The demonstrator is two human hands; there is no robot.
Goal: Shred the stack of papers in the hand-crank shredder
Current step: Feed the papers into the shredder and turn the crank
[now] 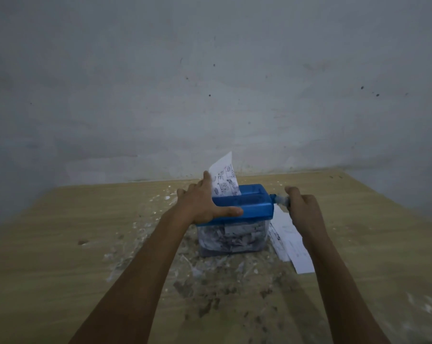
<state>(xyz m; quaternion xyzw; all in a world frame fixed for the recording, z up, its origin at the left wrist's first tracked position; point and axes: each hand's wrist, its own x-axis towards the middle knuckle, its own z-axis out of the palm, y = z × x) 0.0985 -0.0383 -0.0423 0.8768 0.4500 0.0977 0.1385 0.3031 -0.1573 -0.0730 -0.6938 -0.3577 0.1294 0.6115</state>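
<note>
Blue plastic hand-crank shredder (244, 203) on a clear, shred-filled bin (232, 235).
Left hand (202, 202), fingers spread, presses its lid; right hand (303, 211) curls around the crank handle (282, 200); printed paper sheet (224, 181) stands upright in the slot.

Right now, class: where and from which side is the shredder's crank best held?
Hold the crank handle, which juts sideways from the right end of the blue shredder. Come from the right, as the right hand does, fingers curled around it; the left hand steadies the lid.

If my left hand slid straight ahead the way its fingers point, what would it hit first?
Probably the printed sheet standing in the blue shredder's slot. The left hand rests on the shredder top with its fingertips already beside the paper, though depth is hard to judge; beyond is the wall.
</note>
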